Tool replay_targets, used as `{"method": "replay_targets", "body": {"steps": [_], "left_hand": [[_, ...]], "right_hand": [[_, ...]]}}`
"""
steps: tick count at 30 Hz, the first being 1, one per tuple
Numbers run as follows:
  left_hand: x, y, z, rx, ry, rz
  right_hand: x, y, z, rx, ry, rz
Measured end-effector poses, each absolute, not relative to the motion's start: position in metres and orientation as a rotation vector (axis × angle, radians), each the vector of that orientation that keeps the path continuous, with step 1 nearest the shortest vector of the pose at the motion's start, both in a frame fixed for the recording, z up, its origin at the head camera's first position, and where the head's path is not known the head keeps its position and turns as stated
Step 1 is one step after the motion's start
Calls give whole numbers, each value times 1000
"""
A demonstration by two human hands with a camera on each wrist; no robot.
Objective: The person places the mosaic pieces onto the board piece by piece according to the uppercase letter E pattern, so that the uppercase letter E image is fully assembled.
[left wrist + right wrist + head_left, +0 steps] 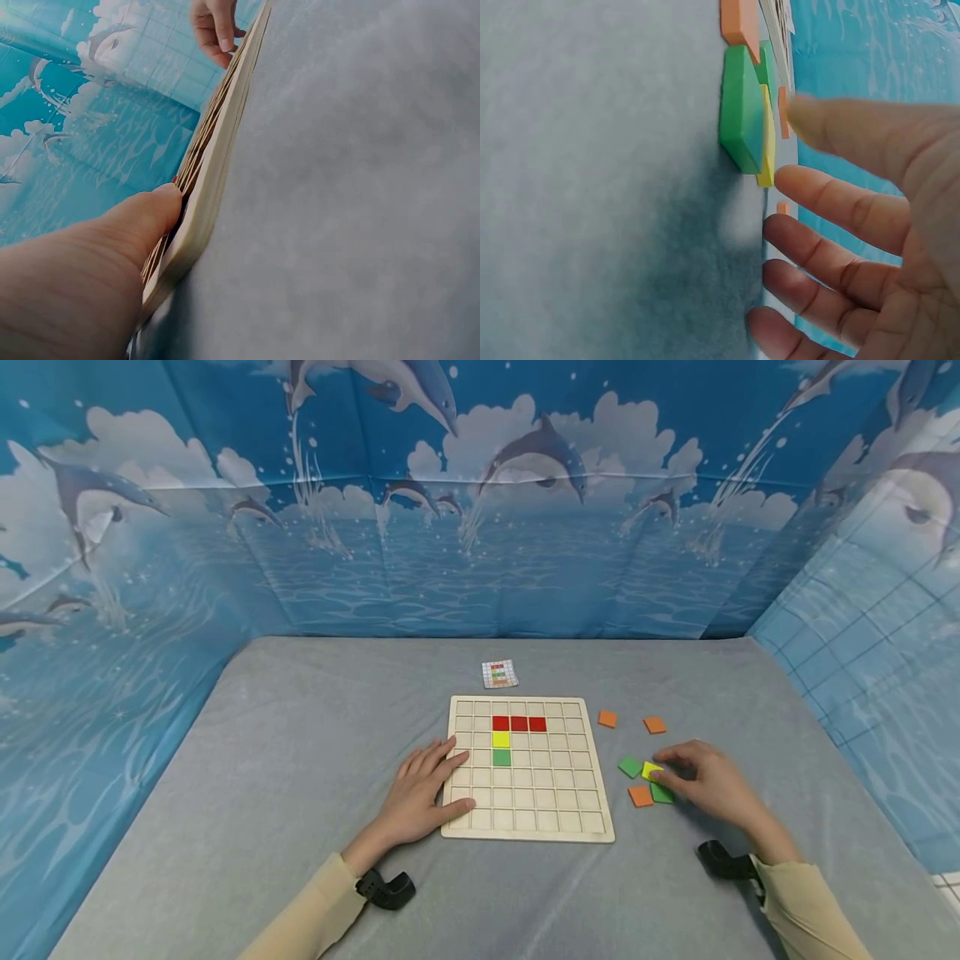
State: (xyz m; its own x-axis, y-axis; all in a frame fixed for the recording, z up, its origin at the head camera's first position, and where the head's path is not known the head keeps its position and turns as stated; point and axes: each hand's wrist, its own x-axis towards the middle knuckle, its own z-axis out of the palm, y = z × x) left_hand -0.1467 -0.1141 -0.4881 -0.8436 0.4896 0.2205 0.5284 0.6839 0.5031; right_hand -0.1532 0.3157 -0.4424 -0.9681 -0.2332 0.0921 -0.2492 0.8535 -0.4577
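My left hand rests on the left edge of a pale wooden grid board, fingers and thumb spread over its rim. The left wrist view shows the thumb lying on that rim. On the board sit a row of three red tiles, a yellow tile below the leftmost, and a green tile under that. My right hand hovers right of the board, thumb and index finger apart around a loose yellow tile. A loose green tile lies against it.
Another green tile and an orange tile lie beside the yellow one. Two more orange tiles, one near the board and one farther right, lie behind. A small pattern card lies beyond the board on the grey cloth.
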Motion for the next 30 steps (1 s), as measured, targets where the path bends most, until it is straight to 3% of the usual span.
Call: {"method": "replay_targets", "body": {"steps": [30], "left_hand": [[-146,-115,-486,-854,-2845,-851]], "right_hand": [[-163,290,-447,407,-3020,716]]}}
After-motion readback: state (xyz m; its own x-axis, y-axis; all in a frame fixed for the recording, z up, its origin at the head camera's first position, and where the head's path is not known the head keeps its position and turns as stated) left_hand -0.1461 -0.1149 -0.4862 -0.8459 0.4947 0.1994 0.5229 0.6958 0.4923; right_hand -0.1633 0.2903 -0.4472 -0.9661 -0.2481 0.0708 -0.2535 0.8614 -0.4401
